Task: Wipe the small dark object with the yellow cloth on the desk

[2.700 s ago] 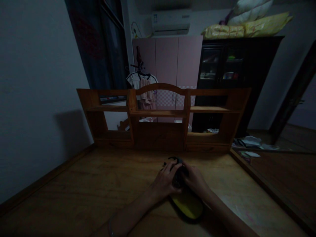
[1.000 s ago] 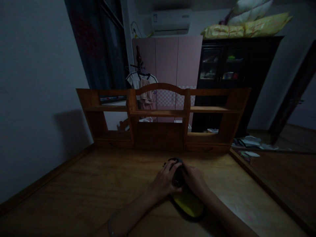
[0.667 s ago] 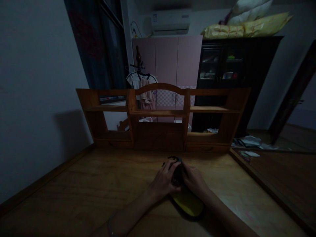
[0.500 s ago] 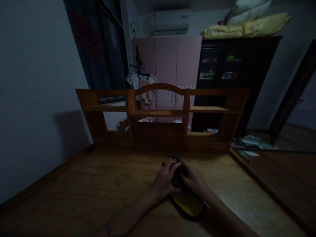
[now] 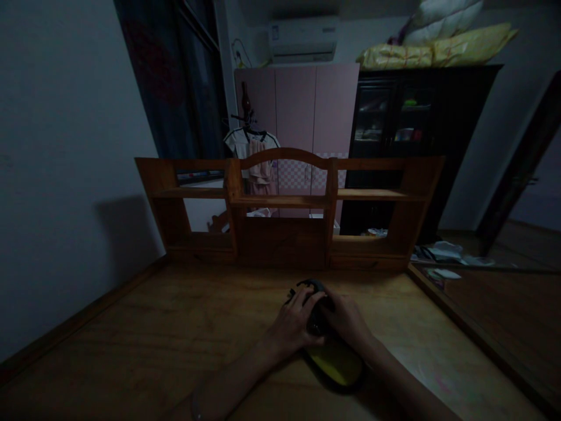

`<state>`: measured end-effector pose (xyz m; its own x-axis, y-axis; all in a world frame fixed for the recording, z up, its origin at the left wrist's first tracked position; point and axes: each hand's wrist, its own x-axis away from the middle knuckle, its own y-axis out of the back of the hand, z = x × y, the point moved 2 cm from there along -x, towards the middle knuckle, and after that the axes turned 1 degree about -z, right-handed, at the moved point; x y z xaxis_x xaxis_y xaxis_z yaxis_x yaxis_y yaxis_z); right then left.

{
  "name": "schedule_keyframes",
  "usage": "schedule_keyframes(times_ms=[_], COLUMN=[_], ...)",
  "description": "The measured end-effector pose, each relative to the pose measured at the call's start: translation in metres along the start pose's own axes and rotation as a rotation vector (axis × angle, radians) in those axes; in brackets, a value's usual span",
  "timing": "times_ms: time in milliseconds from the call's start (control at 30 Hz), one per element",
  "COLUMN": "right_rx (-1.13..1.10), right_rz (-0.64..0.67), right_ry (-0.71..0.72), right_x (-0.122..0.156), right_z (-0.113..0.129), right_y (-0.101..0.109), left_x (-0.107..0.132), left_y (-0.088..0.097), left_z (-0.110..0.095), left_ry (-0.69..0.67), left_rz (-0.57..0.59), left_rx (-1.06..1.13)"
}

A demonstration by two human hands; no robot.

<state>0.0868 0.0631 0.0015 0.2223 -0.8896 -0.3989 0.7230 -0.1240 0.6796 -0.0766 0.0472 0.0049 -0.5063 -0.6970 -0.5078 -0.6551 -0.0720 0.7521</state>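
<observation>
A dark sandal-like shoe [image 5: 335, 365] with a yellow-green insole and black rim lies on the wooden desk, its rounded heel end towards me. Black straps [image 5: 302, 285] stick out at its far end. My left hand [image 5: 294, 324] curls over the dark upper part from the left, fingers bent across its top and thumb near the insole. From the right, my right hand [image 5: 348, 320] grips the same part, its fingertips tucked in and partly hidden. Dim light hides the detail between the hands.
A wooden shelf unit [image 5: 280, 200] stands along the desk's far edge. The desk [image 5: 175, 339] has a raised wooden edge [image 5: 464, 327] on the right and a white wall [image 5: 65, 175] on the left. Pink wardrobe [image 5: 294, 111] and dark cabinet [image 5: 421, 117] stand behind.
My left fingers have shifted slightly over the top of the shoe's upper part. My right hand and the shoe stay almost in place.
</observation>
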Motion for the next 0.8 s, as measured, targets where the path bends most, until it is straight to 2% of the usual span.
schedule_keyframes(times_ms=[500,800], right_rx=[0.064,0.084], right_rz=[0.021,0.022], right_ry=[-0.023,0.016], right_x=[-0.0002,-0.0007], right_z=[0.0068,0.0078], right_y=[0.0009,-0.0003], left_x=[-0.0013,-0.0030], left_y=[0.0013,0.0017], left_z=[0.0008,0.0025], left_ry=[0.005,0.010], left_rz=[-0.019,-0.039], left_rx=[0.037,0.054])
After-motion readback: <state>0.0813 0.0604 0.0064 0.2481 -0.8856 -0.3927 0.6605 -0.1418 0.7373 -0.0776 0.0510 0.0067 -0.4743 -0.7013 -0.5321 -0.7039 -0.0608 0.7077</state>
